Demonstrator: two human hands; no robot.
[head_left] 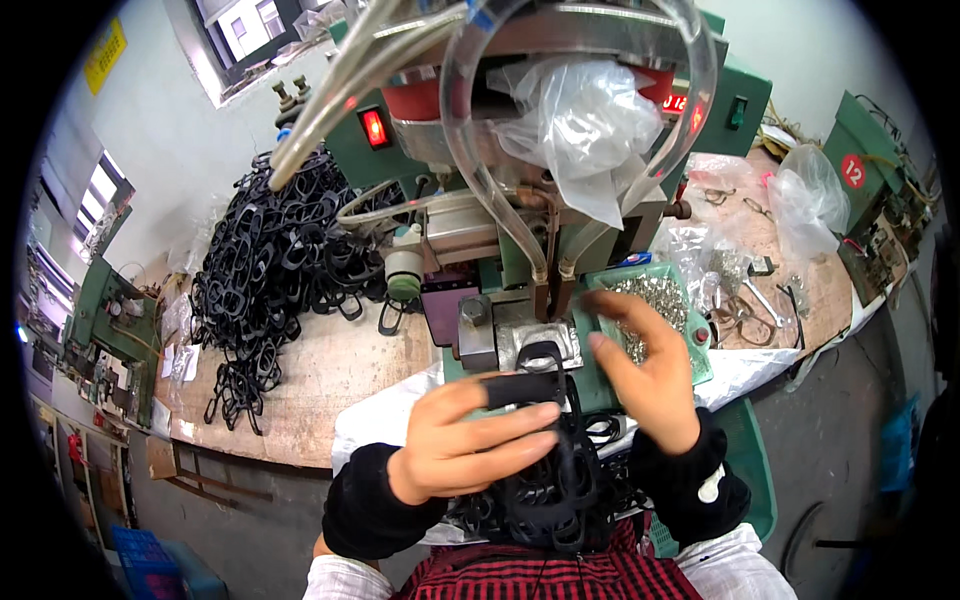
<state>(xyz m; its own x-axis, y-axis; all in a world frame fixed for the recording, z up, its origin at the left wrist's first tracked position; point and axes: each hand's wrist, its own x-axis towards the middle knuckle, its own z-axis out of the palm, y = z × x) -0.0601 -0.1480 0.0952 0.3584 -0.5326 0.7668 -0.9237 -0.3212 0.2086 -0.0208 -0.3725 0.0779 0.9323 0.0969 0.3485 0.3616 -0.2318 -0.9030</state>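
My left hand, with a black wrap on its index finger, grips a black eyeglass frame; the thumb is hidden. One loop of this frame sticks out at the metal block of a bench press, below its two narrow prongs. My right hand is raised right of the prongs, thumb and index finger apart, with nothing visible between them. It partly covers a green tray of small metal pieces. More black frames lie heaped on my lap under my left hand.
A large heap of black frames covers the table's left side. Clear tubes and a plastic bag hang from the green press. Tweezers, glasses and bags lie right. A green basket stands by my right side.
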